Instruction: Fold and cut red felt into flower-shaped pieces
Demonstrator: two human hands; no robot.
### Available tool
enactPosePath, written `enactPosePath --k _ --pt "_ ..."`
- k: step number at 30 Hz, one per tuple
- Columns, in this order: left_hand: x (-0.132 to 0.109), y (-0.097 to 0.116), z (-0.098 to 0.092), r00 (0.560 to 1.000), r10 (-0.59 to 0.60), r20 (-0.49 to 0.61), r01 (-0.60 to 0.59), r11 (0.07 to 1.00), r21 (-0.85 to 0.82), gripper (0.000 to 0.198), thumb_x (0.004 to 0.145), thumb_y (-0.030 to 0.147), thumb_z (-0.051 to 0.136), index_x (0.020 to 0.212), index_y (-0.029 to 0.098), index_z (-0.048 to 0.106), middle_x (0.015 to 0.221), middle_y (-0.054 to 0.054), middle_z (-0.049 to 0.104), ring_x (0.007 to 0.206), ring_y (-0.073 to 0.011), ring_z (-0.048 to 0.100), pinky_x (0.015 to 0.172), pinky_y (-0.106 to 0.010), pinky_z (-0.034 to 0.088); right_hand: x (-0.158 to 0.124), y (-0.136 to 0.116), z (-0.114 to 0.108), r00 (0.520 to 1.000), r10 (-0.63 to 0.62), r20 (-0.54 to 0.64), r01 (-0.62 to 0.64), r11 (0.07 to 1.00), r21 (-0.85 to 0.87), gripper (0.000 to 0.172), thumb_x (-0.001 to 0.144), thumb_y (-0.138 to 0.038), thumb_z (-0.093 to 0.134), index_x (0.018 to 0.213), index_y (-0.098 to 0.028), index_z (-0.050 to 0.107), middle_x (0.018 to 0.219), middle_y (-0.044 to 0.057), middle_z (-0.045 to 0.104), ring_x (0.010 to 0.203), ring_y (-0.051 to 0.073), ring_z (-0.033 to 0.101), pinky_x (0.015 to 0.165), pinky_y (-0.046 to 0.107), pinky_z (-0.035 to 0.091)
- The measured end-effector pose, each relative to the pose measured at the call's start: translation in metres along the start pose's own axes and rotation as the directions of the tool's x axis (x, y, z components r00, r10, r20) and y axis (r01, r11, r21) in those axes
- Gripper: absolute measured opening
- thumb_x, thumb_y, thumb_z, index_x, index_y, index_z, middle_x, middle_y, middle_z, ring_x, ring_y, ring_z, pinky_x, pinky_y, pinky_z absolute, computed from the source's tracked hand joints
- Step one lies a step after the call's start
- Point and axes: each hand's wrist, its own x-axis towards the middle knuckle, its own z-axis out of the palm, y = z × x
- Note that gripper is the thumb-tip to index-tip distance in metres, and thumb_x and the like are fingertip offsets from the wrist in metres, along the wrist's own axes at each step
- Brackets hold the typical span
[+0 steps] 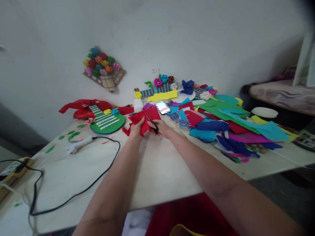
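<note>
Over the middle of the table, my left hand (136, 129) grips a piece of red crepe paper (153, 113) by its near left side. In my right hand (161, 127) is a pair of scissors (155, 127) with black handles. Their thin blades reach up and left across the red paper. Whether the blades are apart is too small to tell. More red paper lies just left of my left hand, close to a green guitar-shaped craft piece (119, 122) with pale strips.
A white glue gun (83, 143) with a black cord lies at left, near a yellow power strip (14, 177). Coloured paper sheets (222, 108) pile up at right. A blurred bright object (162, 107) and paper flowers (157, 82) stand behind. Green leaf cutouts (50, 149) lie at far left.
</note>
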Motion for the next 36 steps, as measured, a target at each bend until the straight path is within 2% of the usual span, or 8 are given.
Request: enactPosePath --k 5,9,21,29,36 --pt "0.008 -0.008 -0.005 0.997 0.024 0.067 -0.022 0.999 -0.030 0.017 0.063 0.009 0.071 0.078 0.007 0.063 0.071 -0.008 0.068 0.058 -0.0151 0.065 0.057 -0.025 0.054 -0.003 -0.003 -0.003 1.000 0.017 0.019 -0.017 0.999 0.040 0.041 0.068 -0.055 0.061 0.068 -0.016 0.049 0.045 -0.004 0.049 0.032 0.007 0.044 0.025 0.017 0.019" --pt "0.010 -0.012 -0.006 0.995 0.027 0.094 -0.025 0.999 -0.027 0.021 0.061 0.009 0.073 0.079 0.007 0.063 0.074 -0.009 0.068 0.060 -0.0169 0.065 0.058 -0.027 0.055 -0.004 -0.004 -0.003 1.000 0.019 -0.010 -0.019 0.999 0.027 0.043 0.067 -0.057 0.062 0.065 -0.016 0.049 0.043 -0.003 0.049 0.031 0.007 0.044 0.026 0.017 0.021" --pt "0.002 -0.009 -0.002 0.996 -0.006 0.083 0.006 1.000 0.001 0.016 0.064 0.007 0.069 0.078 0.009 0.063 0.072 -0.008 0.068 0.059 -0.0165 0.064 0.058 -0.027 0.054 -0.006 -0.009 -0.003 0.999 0.008 -0.050 -0.007 1.000 0.027 0.037 0.070 -0.050 0.059 0.062 -0.015 0.050 0.038 -0.005 0.045 0.028 0.007 0.040 0.026 0.018 0.023" --pt "0.007 -0.011 -0.005 0.995 -0.011 0.094 0.012 1.000 -0.001 0.022 0.062 0.008 0.071 0.081 0.009 0.063 0.070 -0.007 0.067 0.059 -0.0180 0.065 0.055 -0.027 0.053 -0.003 -0.005 -0.004 0.998 -0.013 -0.058 0.017 0.998 0.067 0.037 0.066 -0.049 0.064 0.061 -0.015 0.050 0.041 -0.005 0.046 0.031 0.006 0.040 0.029 0.018 0.030" --pt "0.003 -0.009 -0.001 0.997 -0.024 0.069 0.024 1.000 -0.009 0.016 0.065 0.007 0.068 0.080 0.009 0.062 0.069 -0.007 0.067 0.056 -0.0157 0.063 0.053 -0.025 0.053 0.002 0.001 -0.003 0.998 -0.028 -0.058 0.032 0.998 0.057 0.037 0.063 -0.049 0.066 0.061 -0.015 0.050 0.043 -0.006 0.046 0.032 0.005 0.040 0.032 0.018 0.032"
